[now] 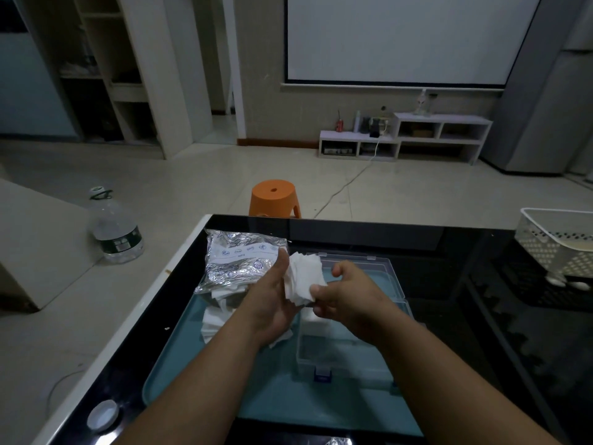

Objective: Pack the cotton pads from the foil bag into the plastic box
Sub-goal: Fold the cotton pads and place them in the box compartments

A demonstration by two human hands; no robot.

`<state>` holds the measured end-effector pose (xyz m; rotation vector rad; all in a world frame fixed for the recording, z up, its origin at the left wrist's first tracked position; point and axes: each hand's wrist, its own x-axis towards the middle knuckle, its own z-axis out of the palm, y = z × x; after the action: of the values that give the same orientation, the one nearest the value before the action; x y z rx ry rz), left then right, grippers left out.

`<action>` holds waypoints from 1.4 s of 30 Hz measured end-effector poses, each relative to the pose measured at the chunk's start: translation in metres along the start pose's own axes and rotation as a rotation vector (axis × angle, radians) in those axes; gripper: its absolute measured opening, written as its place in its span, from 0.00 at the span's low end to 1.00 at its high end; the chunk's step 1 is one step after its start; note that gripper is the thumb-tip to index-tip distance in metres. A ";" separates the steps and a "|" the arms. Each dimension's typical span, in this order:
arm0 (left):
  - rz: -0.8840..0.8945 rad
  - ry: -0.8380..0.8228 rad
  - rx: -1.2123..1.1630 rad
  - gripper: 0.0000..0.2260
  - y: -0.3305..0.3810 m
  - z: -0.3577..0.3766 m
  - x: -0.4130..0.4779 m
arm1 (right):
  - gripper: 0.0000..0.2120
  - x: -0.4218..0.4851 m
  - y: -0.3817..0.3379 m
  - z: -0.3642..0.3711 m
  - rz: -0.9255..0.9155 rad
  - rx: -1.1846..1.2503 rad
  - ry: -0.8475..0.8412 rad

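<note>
Left hand (pixel 272 298) grip apparently round cotton pads (pixel 305 277), fingers hidden, right hand (pixel 348 295) pinching them

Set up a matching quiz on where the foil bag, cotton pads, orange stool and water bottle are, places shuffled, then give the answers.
1. crinkled silver foil bag
2. stack of white square cotton pads
3. round orange plastic stool
4. big clear plastic water bottle

A. on the floor left of the glossy black table
B. held between the left hand and right hand
C. on the floor beyond the table's far edge
D. on the table, at the teal tray's far left corner

Pairs: 1-D, 2-B, 3-C, 4-A
</note>
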<state>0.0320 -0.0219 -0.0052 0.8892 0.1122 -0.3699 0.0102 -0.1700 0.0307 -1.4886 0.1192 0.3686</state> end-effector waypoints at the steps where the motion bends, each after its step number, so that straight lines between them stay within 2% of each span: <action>1: -0.006 -0.005 -0.021 0.34 -0.001 -0.001 0.000 | 0.16 0.001 0.000 0.000 -0.011 -0.009 -0.014; 3: 0.000 -0.008 -0.035 0.38 -0.002 -0.002 0.001 | 0.15 0.001 0.001 0.001 -0.030 -0.107 -0.020; 4: 0.018 0.004 -0.027 0.38 -0.002 -0.002 0.001 | 0.15 0.001 0.002 0.001 -0.058 -0.249 0.014; 6: 0.073 0.038 -0.007 0.32 -0.002 -0.002 0.003 | 0.17 0.003 0.004 0.001 -0.162 -0.640 0.142; 8: 0.086 0.052 -0.024 0.23 -0.001 -0.003 0.003 | 0.19 0.005 0.002 0.000 -0.272 -0.850 0.256; 10: 0.090 0.065 -0.029 0.23 -0.001 -0.004 0.002 | 0.18 0.005 -0.001 -0.002 -0.352 -0.851 0.247; 12: 0.065 0.041 -0.008 0.28 -0.002 -0.007 0.003 | 0.22 0.004 -0.002 -0.001 -0.406 -0.845 0.198; 14: 0.049 0.005 0.034 0.30 -0.003 -0.005 0.003 | 0.33 0.005 -0.001 0.001 -0.443 -0.893 0.149; 16: 0.069 -0.013 0.086 0.27 -0.006 -0.003 0.005 | 0.44 0.004 0.001 0.003 -0.459 -0.956 0.103; 19: 0.088 -0.024 0.115 0.25 -0.008 0.001 0.006 | 0.53 0.002 0.002 0.007 -0.436 -0.986 0.074; 23: 0.067 -0.055 0.095 0.23 -0.007 0.005 0.001 | 0.49 0.000 0.003 0.008 -0.494 -1.112 0.114; 26: 0.086 -0.142 0.092 0.29 -0.007 0.002 0.000 | 0.46 -0.001 0.001 0.006 -0.527 -1.146 0.076; 28: 0.125 -0.198 0.133 0.34 -0.008 0.001 0.001 | 0.47 0.000 0.002 0.005 -0.529 -1.109 0.081; 32: 0.120 -0.201 0.108 0.33 -0.007 0.003 0.004 | 0.50 -0.002 -0.001 0.005 -0.540 -1.080 0.092; 36: 0.109 -0.233 0.177 0.34 -0.010 0.000 0.002 | 0.56 -0.009 -0.009 0.007 -0.520 -1.164 -0.006; 42: 0.068 -0.252 0.208 0.36 -0.012 0.000 0.004 | 0.52 -0.004 -0.003 0.007 -0.471 -1.156 0.034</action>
<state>0.0318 -0.0297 -0.0150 1.0411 -0.1914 -0.4319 0.0066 -0.1639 0.0354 -2.5794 -0.4982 -0.0128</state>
